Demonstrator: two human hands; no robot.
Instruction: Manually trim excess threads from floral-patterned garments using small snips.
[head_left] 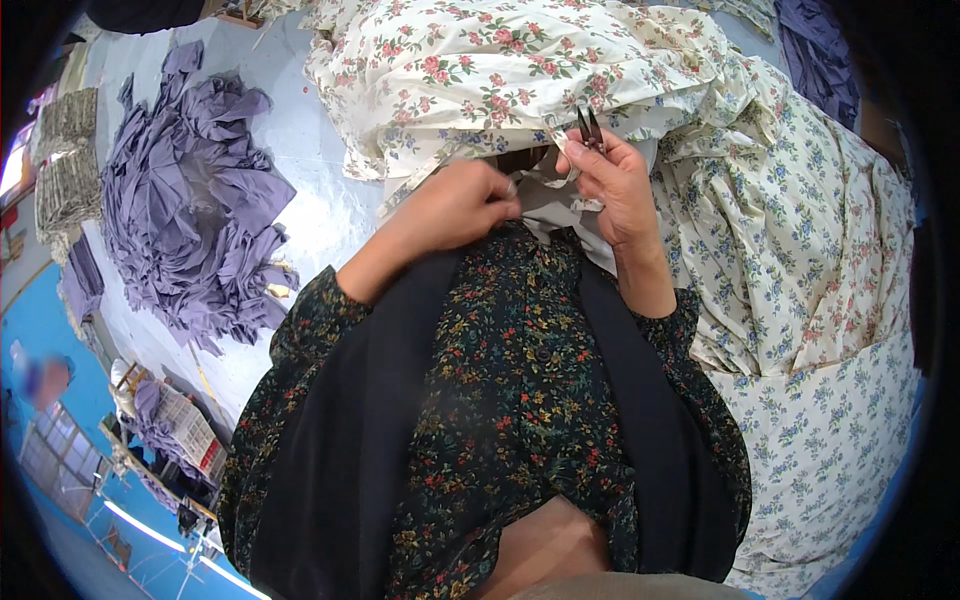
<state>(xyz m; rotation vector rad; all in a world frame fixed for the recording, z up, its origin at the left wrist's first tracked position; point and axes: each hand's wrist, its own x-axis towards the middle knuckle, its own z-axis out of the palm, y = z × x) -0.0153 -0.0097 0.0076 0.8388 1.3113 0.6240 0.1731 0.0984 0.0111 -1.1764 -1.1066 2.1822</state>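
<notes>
My right hand (pixel 617 185) is closed around a pair of dark thread snips (pixel 591 131), their two pointed blades up and a little apart. A narrow pale strip of floral cloth (pixel 561 150) runs beside its thumb and fingers. To the left, my left hand (pixel 462 207) is bent with its fingertips pinched together near my chest. What it pinches, if anything, is too small or hidden to make out. Just beyond both hands lies white cloth with red and blue flowers (pixel 480 75), its hem edge hanging toward me.
A heap of crumpled purple cloth (pixel 195 190) lies on the pale table (pixel 325 220) at the left. More floral cloth (pixel 765 220) is piled along the right side. Stacked bundles (pixel 66 165) stand at the far left, above a white crate (pixel 187 430) lower down.
</notes>
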